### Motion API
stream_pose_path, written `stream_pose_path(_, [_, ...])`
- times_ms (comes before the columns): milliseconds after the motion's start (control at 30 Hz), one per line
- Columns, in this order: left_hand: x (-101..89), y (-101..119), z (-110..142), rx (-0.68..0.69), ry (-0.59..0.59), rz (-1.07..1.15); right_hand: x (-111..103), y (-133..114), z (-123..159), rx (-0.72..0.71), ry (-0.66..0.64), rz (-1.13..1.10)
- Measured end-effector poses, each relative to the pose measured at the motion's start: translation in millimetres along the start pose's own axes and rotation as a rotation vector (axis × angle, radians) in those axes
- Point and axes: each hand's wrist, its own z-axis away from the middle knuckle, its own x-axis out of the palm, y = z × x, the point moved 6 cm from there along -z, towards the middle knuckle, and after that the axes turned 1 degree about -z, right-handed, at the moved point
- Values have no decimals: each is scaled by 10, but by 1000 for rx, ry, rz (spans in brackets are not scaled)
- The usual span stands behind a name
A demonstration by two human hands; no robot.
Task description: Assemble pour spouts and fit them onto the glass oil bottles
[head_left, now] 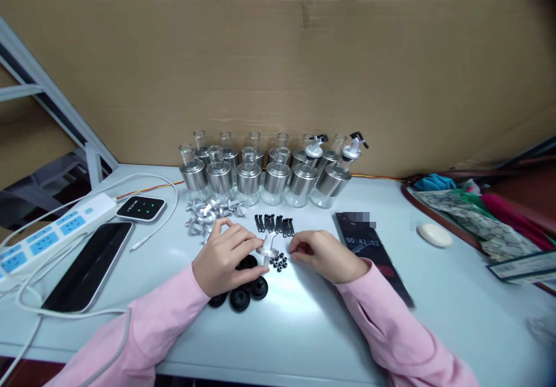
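Note:
Between the thumb and fingers of my left hand (228, 258) stands a silver pourer spout (267, 252), held upright with its bent tip on top. My right hand (324, 254) is just right of it, fingers curled and fingertips pinched together; whatever they hold is hidden. Several small black-and-white rings (280, 262) lie between the hands. Behind them is a row of small black levers (273, 223). Round black rubber stoppers (240, 299) lie under and in front of my left hand, which partly covers them. More silver spouts (209, 216) are heaped behind that hand.
Glass bottles with metal sleeves (248, 179) stand in two rows at the back; two carry fitted pourers (351, 151). Left are a power strip (56, 233), a black phone (89, 268) and cables. Right are a phone showing a timer (369, 248) and a white oval object (434, 234).

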Motion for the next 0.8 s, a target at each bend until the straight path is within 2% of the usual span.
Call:
stream_pose_path(100, [-1, 3, 5, 4, 6, -6, -7, -43, 3, -31, 21, -7])
stream_pose_path(300, [-2, 3, -9, -7, -13, 6, 29, -34, 4, 50, 5, -3])
stream_pose_path(500, [-2, 2, -10, -9, -17, 0, -14, 27, 13, 44, 38, 12])
stream_pose_path(800, [0, 4, -11, -5, -13, 8, -49, -25, 23, -112, 72, -9])
